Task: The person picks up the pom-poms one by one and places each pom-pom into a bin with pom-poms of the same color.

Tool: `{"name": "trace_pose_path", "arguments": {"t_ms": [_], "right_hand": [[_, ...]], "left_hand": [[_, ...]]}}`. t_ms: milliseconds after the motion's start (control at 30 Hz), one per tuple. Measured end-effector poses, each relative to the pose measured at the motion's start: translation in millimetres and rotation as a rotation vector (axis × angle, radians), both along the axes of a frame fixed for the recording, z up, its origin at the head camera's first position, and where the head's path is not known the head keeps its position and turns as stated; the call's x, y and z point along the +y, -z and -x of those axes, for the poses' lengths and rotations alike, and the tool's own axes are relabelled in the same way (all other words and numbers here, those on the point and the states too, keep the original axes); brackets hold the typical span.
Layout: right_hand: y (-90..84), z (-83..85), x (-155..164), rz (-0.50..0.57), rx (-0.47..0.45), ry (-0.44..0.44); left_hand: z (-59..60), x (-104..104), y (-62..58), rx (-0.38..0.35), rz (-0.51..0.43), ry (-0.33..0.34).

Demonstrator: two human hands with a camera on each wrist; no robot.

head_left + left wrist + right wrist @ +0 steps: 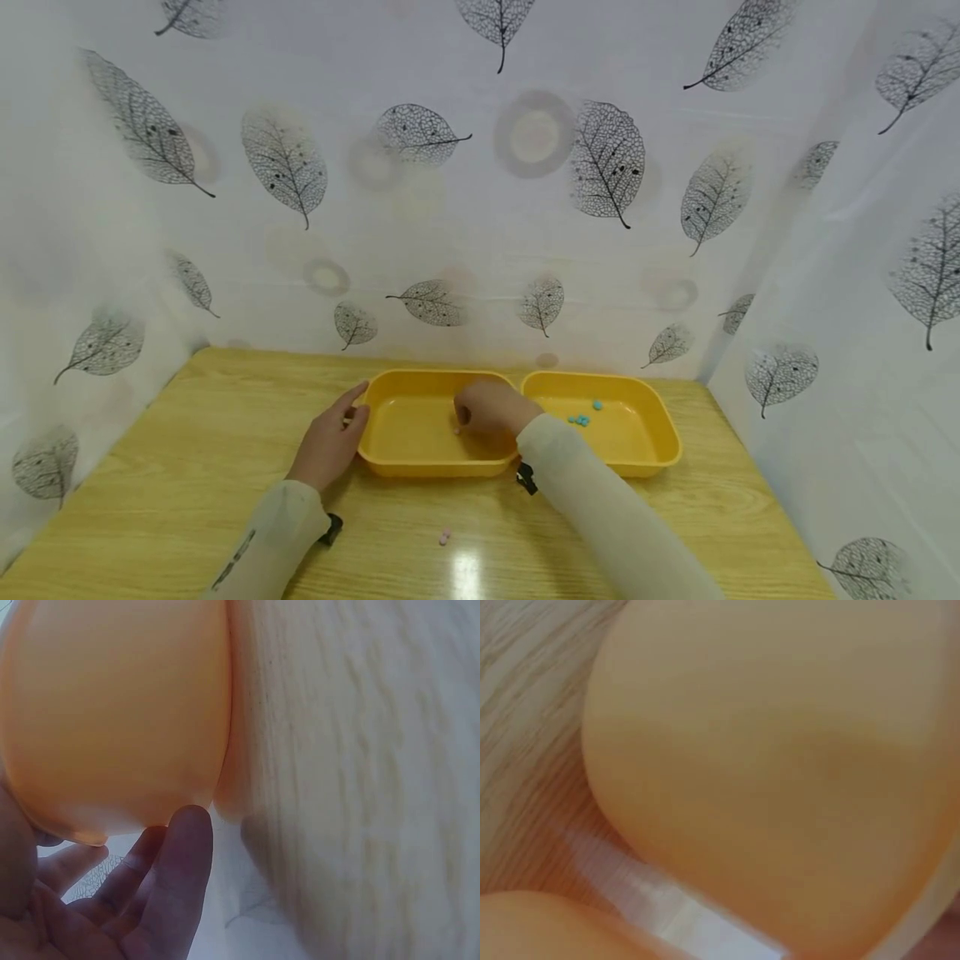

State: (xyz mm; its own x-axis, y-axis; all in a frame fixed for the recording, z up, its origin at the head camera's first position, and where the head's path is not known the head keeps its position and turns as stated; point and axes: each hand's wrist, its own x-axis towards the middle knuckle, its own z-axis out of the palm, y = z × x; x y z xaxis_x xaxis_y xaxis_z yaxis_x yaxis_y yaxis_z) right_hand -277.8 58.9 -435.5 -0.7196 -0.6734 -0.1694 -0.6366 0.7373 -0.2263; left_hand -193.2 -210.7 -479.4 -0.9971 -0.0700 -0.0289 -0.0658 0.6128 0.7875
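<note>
Leaf-printed sheeting walled the wooden desk [187,433], where two yellow trays stood side by side along the far edge. My left hand [330,446] lay against the outer left end of the left tray [412,454], fingers straight, steadying it. My right hand [487,408] hung curled over that tray's floor, beside a small pink bead [456,431]; whether the fingertips pinched anything I could not tell. I judged I was dropping pink beads there; next, fetching the pink pair [444,537] near the front edge. The tray's long axis ran left to right.
</note>
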Motion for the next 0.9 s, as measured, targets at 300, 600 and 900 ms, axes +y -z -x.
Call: {"name": "trace_pose_path", "arguments": {"t_ms": [300, 600, 900], "right_hand": [[-11.9, -4.9, 10, 0.069, 0.002, 0.001], [-13.3, -37.6, 30, 0.319, 0.116, 0.021], [0.6, -76.3, 51, 0.499, 0.322, 0.034]], "left_hand": [[-0.8, -1, 0.6, -0.003, 0.006, 0.012], [-0.8, 0, 0.9, -0.008, 0.012, 0.016], [0.5, 0, -0.1, -0.009, 0.014, 0.027]]}}
